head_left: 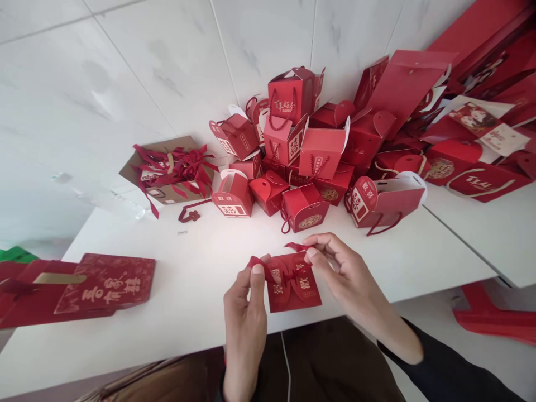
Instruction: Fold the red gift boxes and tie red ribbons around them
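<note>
A small red gift box with gold characters lies at the table's front edge, directly before me. Dark red ribbon crosses its top and appears knotted or looped near the middle. My left hand pinches one end of the ribbon between thumb and fingers, at the box's left side. At the upper right corner, my right hand is closed on the other ribbon end, part of which sticks out past its fingertips. The fingers hide some of the ribbon.
Several red gift boxes are piled behind my hands. A cardboard box of red ribbons stands back left, beside a loose ribbon piece. Flat red packets lie at left. A red stool is at lower right.
</note>
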A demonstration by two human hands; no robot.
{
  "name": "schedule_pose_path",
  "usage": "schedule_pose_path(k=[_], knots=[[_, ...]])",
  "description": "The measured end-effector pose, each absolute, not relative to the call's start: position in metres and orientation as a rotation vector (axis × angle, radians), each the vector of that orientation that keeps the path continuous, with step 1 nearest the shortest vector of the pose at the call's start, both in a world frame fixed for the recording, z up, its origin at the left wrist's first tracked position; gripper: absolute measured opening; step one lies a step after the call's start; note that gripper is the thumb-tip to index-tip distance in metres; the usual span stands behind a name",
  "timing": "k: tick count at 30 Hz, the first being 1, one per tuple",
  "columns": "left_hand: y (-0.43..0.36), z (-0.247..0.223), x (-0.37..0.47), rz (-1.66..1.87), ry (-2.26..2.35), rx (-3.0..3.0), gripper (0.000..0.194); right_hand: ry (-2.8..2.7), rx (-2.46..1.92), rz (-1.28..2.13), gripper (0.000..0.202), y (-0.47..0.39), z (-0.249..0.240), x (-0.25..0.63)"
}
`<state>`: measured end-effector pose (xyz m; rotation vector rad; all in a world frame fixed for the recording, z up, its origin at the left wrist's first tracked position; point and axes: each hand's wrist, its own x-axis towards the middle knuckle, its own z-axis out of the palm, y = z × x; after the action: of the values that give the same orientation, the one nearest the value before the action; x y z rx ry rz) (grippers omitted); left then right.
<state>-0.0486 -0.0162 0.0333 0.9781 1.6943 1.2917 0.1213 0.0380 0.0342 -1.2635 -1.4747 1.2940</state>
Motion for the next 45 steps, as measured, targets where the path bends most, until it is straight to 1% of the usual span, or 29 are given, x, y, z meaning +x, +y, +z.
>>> schedule_pose_path(k=[3,5,6,8,10,14,17,19,20,22,23,24,26,27,29,32,35,37,39,42,45], knots=[[-0.009,0.036,-0.052,1.258,1.928,1.357,0.035,-1.683,-1.267,1.104,0.020,0.041,0.040,0.125],[-0.006,0.036,-0.048,1.290,2.064,1.674,0.029,-1.841,-1.180,0.993,0.019,0.042,0.042,0.124],[-0.004,0.035,-0.045,1.295,2.080,1.808,0.026,-1.925,-1.098,0.952,0.022,0.043,0.043,0.123],[-0.003,0.036,-0.042,1.266,2.013,1.967,0.025,-2.067,-0.914,0.882,0.030,0.045,0.045,0.121],[-0.004,0.038,-0.043,1.183,1.905,2.030,0.024,-2.145,-0.785,0.821,0.029,0.048,0.047,0.118],[-0.008,0.042,-0.052,0.996,1.761,2.092,0.013,-2.186,-0.739,0.788,0.026,0.055,0.050,0.116],[-0.011,0.044,-0.058,0.935,1.684,2.140,0.012,-2.246,-0.710,0.818,0.024,0.058,0.051,0.116],[-0.013,0.044,-0.059,0.981,1.707,2.103,0.008,-2.260,-0.741,0.830,0.022,0.059,0.052,0.117],[-0.013,0.043,-0.060,1.026,1.740,2.063,0.010,-2.255,-0.765,0.836,0.021,0.059,0.053,0.118],[-0.012,0.040,-0.060,1.083,1.770,1.991,0.035,-2.239,-0.797,0.851,0.020,0.060,0.054,0.119],[-0.011,0.038,-0.061,1.082,1.750,1.973,0.040,-2.234,-0.799,0.862,0.020,0.060,0.054,0.120],[-0.009,0.036,-0.061,1.073,1.714,1.955,0.037,-2.226,-0.804,0.871,0.019,0.060,0.055,0.121],[-0.006,0.031,-0.060,1.101,1.668,1.864,0.018,-2.206,-0.862,0.887,0.018,0.061,0.054,0.124],[-0.005,0.029,-0.060,1.146,1.682,1.780,0.013,-2.190,-0.923,0.890,0.021,0.061,0.054,0.126],[-0.003,0.025,-0.058,1.246,1.763,1.570,0.013,-2.144,-1.087,0.873,0.027,0.061,0.052,0.131],[-0.007,0.020,-0.054,1.327,1.880,1.322,0.018,-2.130,-1.248,0.767,0.016,0.060,0.047,0.138],[-0.013,0.020,-0.048,1.432,1.928,1.122,0.025,-2.220,-1.219,0.628,0.023,0.058,0.044,0.144],[-0.016,0.021,-0.044,1.514,1.921,1.036,0.025,-2.252,-1.197,0.583,0.025,0.055,0.046,0.145],[-0.017,0.023,-0.039,1.595,1.917,1.016,0.024,-2.224,-1.221,0.620,0.021,0.052,0.050,0.143],[-0.016,0.025,-0.035,1.645,1.919,1.053,0.023,-2.153,-1.189,0.813,0.013,0.049,0.060,0.137],[-0.014,0.027,-0.033,1.591,1.783,1.042,0.025,-2.142,-1.079,0.983,0.015,0.048,0.068,0.133]])
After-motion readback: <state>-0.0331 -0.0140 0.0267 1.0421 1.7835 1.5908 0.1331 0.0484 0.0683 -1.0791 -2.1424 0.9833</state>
